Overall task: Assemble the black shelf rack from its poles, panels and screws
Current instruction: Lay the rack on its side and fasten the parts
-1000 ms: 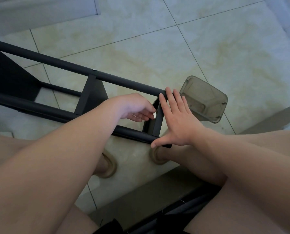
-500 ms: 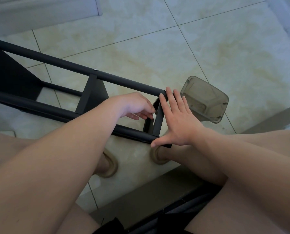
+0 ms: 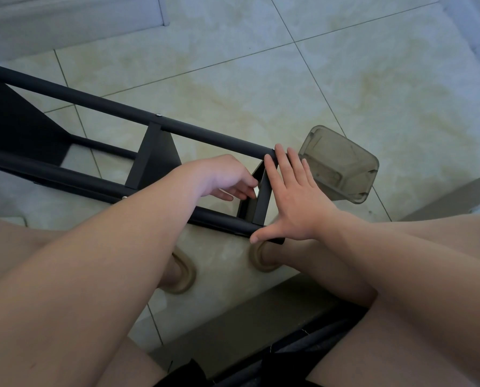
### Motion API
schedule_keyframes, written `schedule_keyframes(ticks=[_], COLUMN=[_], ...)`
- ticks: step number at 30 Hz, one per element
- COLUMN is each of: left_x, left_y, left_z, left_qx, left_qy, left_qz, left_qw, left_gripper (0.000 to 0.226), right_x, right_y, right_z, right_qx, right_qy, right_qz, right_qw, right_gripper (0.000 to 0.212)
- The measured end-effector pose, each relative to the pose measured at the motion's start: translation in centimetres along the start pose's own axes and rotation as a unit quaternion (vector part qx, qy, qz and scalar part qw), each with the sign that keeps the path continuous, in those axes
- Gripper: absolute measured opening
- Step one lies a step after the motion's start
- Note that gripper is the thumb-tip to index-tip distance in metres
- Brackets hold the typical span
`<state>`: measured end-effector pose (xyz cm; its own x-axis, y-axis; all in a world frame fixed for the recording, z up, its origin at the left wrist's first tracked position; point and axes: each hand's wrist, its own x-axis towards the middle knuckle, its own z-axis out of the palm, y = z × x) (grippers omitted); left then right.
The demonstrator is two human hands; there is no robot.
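Barely changed: right hand (image 3: 297,202) stayed flat, fingers straight, bracing end panel (image 3: 262,196) outer face; left hand (image 3: 227,177) stayed at inner face, grasp untellable. Fastening likely unfinished.

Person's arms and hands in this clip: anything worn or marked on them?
The left hand and right hand are bare: no gloves, rings or tape show. Both arms are uncovered as far as the picture shows them, with no sleeves, watch or wristbands.
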<state>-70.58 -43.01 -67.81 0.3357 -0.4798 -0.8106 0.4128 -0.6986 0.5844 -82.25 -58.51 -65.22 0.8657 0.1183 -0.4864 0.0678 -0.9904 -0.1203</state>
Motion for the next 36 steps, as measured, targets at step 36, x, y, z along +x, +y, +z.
schedule_keyframes(ticks=[36], left_x=[-0.54], left_y=[-0.38], left_z=[0.51], left_qx=[-0.005], left_qy=[-0.014], left_qz=[-0.012], left_qw=[1.0], left_gripper=[0.015], right_x=[0.11], right_y=[0.03], right_z=[-0.11], right_qx=[-0.003], right_qy=[-0.002], right_qz=[-0.004], right_qw=[1.0], right_gripper=[0.158])
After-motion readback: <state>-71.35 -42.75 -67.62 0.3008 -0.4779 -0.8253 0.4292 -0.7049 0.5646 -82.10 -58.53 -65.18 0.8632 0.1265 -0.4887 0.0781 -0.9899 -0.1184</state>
